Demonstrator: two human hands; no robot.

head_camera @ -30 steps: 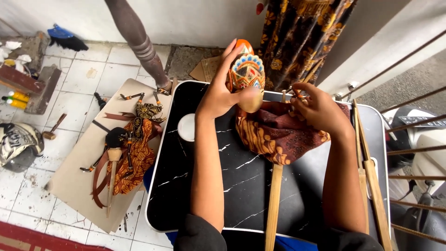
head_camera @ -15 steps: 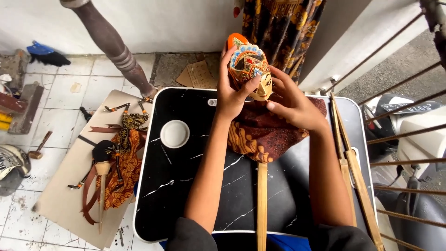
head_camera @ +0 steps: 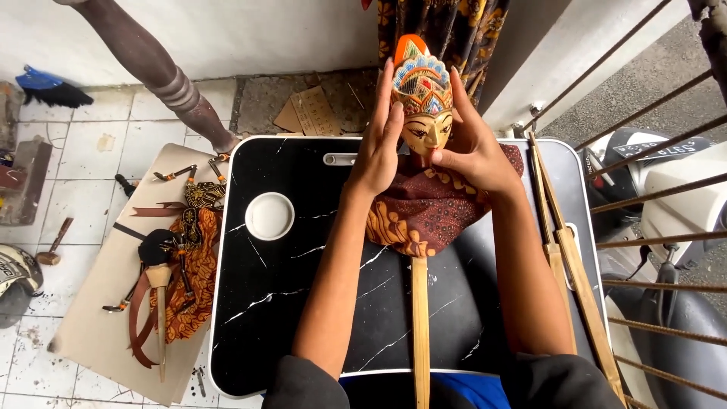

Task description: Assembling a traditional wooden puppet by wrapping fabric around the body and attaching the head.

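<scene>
So this is a carved wooden puppet head [head_camera: 425, 113], glossy painted face in a pale tan, topped by a pointed crown with scalloped bands of blue, red and gold and an orange tip. Below it hangs a dark maroon batik cloth body [head_camera: 432, 208] with small gold motifs, soft and bunched up, and a long plain wooden rod [head_camera: 420, 326] runs straight down from under the cloth toward the person. All of it sits over a black tray table [head_camera: 295, 303] with white marble-like veins, rounded corners and a round white recess [head_camera: 269, 216] on its left part. The left hand [head_camera: 376, 148] lies flat along the left side of the head, fingers stretched out and together, palm pressed to it. The right hand [head_camera: 471, 148] cups the other side, fingers up along the crown, thumb tucked at the chin, so it's a loose 2-sided hold, neither hand closed into a fist. 2 thin wooden sticks [head_camera: 564, 257] lie on the table's right edge. Off to the left on a pale board [head_camera: 98, 333] on the tiled floor lies another puppet [head_camera: 178, 265], dark, with orange batik and brown straps.
</scene>
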